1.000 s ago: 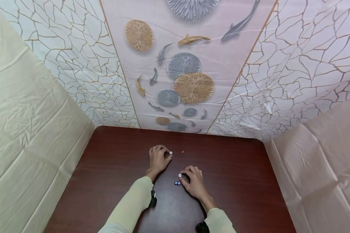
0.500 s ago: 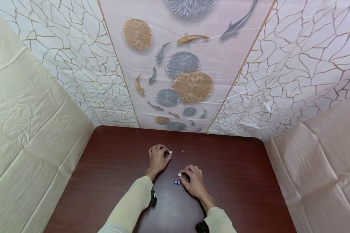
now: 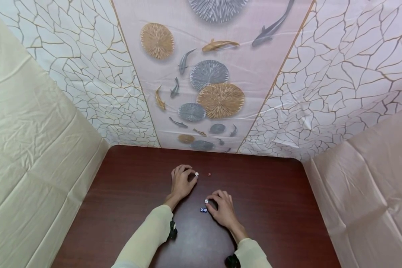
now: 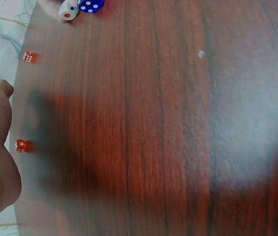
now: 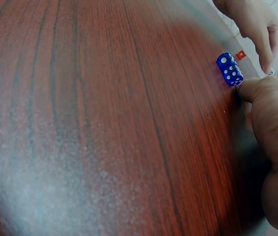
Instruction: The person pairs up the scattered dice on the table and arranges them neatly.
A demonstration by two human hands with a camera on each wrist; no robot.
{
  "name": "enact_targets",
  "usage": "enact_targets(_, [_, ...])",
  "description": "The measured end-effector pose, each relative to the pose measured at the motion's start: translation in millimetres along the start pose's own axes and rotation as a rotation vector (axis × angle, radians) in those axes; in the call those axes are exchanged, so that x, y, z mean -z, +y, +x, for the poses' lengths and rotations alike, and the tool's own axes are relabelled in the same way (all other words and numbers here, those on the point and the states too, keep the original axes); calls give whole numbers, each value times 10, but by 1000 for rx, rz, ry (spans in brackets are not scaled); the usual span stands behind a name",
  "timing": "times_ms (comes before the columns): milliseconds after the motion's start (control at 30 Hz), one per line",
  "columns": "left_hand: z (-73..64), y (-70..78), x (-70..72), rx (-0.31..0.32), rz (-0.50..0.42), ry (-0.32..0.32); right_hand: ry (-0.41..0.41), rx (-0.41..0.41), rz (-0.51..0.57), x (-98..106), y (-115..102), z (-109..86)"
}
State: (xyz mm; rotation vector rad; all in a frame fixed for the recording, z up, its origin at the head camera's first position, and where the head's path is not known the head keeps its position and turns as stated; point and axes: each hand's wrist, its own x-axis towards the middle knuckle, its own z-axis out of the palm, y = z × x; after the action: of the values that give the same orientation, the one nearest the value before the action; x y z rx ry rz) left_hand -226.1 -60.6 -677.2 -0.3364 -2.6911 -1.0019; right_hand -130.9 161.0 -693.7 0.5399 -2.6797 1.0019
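Note:
In the head view my left hand (image 3: pixel 182 182) is over the far middle of the table, with a white die (image 3: pixel 196 174) held at the tips of its index finger and thumb. My right hand (image 3: pixel 223 209) lies nearer and to the right, pinching another white die (image 3: pixel 206 201) between thumb and index finger. Two blue dice (image 3: pixel 203 210) sit side by side just in front of it. A red die (image 3: pixel 209 174) rests right of the left hand. The left wrist view reveals a second red die (image 4: pixel 21 145) close to the left hand, hidden from the head camera.
The dark red-brown wooden table (image 3: pixel 127 208) has a glossy surface. Behind it hangs a cloth (image 3: pixel 221 56) printed with fish and round leaves. Pale cloth sides (image 3: pixel 37 160) flank the table left and right. Each wrist carries a black camera (image 3: pixel 232 261).
My left hand has shifted very slightly away from me, with the white die at its fingertips. My right hand, the blue dice and the visible red die stay where they were.

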Motion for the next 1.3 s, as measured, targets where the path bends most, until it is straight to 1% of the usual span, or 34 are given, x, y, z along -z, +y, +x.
enact_targets(167, [-53, 26, 83, -51, -39, -2, -4, -6, -9, 8, -8, 3])
enact_targets(300, [-143, 40, 138, -104, -65, 1, -14, -15, -13, 13, -8, 11])
enact_targets(500, [-323, 28, 176, -171, -76, -41, -31, -27, -12, 16, -2, 17])
enact_targets(600, [-412, 31, 182, -190, -83, -68, -31, -25, -14, 14, 5, 13])
enact_targets(700, [-492, 51, 186, -208, -86, -80, -28, -23, -19, 11, 14, 10])
enact_targets(900, [-618, 85, 173, -253, -104, -61, -28, -30, -17, 8, 11, 4])
enact_targets(1067, [-701, 84, 118, -287, -98, -52, -25, -22, -12, 11, -2, 0])
enact_targets(1300, [-787, 72, 35, -302, -93, -67, -34, -25, -26, 11, -3, -2])
